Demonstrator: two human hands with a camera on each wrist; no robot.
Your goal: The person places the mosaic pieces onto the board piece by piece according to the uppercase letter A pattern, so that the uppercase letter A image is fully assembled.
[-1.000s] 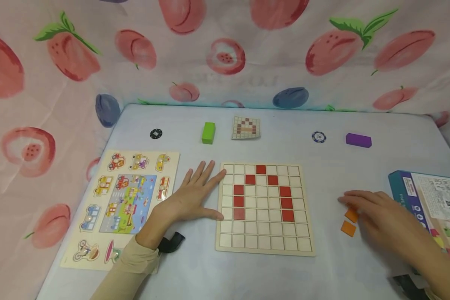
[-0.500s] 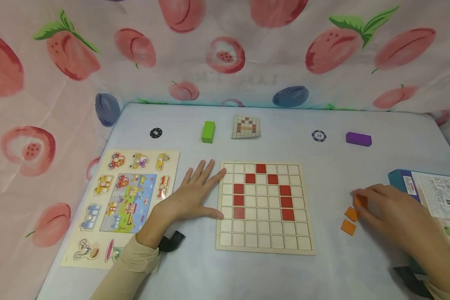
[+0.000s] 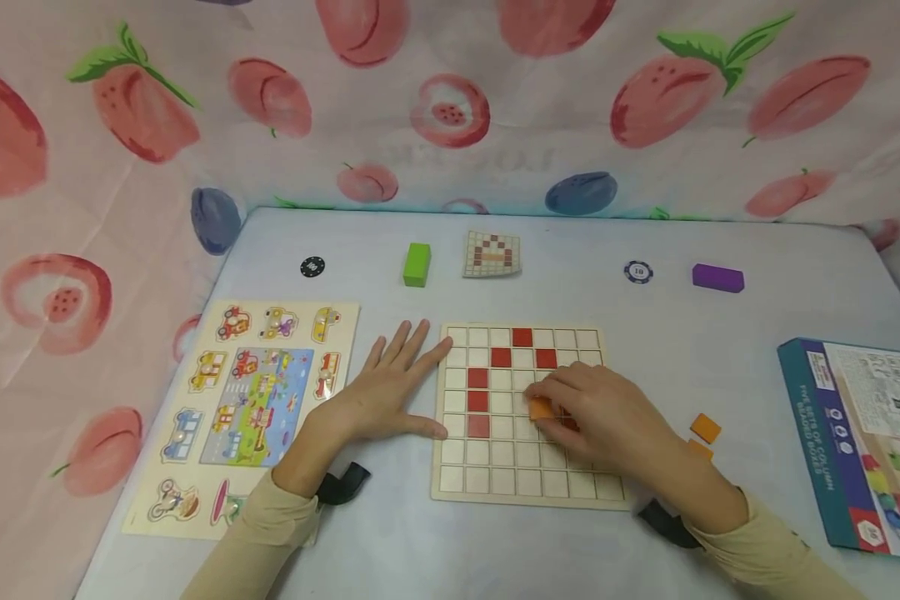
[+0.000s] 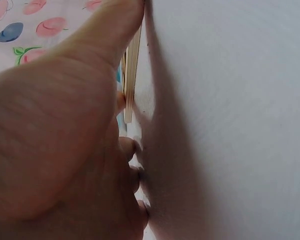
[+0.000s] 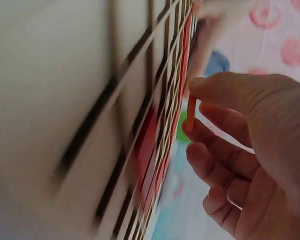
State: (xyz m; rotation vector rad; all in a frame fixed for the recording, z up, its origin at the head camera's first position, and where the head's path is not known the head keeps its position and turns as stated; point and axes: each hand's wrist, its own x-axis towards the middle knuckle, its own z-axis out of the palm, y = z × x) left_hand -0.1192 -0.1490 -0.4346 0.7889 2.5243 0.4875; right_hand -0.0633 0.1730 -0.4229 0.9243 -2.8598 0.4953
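My right hand [image 3: 607, 417] pinches an orange square tile [image 3: 541, 408] between thumb and fingers, over the middle-right part of the wooden grid board [image 3: 495, 483]. In the right wrist view that tile [image 5: 191, 114] is seen edge-on, apart from the board's surface. Several red tiles [image 3: 477, 402] lie in cells of the board; the right hand hides some on the right side. Spread flat, my left hand [image 3: 378, 404] touches the board's left edge with thumb and index finger. Two more orange tiles [image 3: 706, 428] lie on the table beside my right wrist, one partly covered.
A vehicle puzzle board [image 3: 337, 321] lies at left, a boxed set [image 3: 832, 450] at right. Along the back are a black chip [image 3: 312, 267], a green block [image 3: 417, 265], a small pattern card [image 3: 492, 255], a blue-white chip [image 3: 638, 272] and a purple block [image 3: 717, 278].
My right hand picked up an orange tile from the group by the box and carried it left over the grid board. The left hand has stayed in place.
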